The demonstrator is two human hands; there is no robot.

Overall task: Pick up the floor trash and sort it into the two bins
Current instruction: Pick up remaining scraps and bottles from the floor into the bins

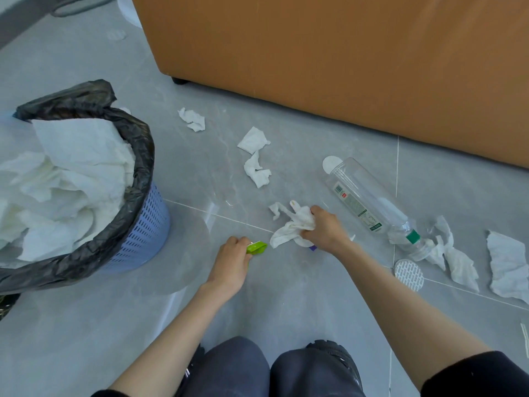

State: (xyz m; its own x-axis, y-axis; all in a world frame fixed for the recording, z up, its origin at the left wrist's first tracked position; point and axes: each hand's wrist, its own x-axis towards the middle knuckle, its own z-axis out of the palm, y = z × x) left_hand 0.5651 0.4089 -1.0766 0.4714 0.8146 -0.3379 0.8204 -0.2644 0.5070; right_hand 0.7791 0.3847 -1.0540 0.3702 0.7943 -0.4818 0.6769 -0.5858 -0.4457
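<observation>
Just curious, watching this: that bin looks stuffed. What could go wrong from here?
The blue bin is heaped with tissues, so more paper may spill over. The right hand grips a crumpled tissue with loose ends trailing; a piece could drop. The bottle lies on its side and might roll if nudged.

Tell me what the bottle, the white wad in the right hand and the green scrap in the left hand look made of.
The bottle: clear glossy plastic, floor shows through it. The white wad in the right hand: soft matte tissue paper, crumpled and creased. The green scrap in the left hand: probably thin shiny plastic wrapper, too small to be sure.
</observation>
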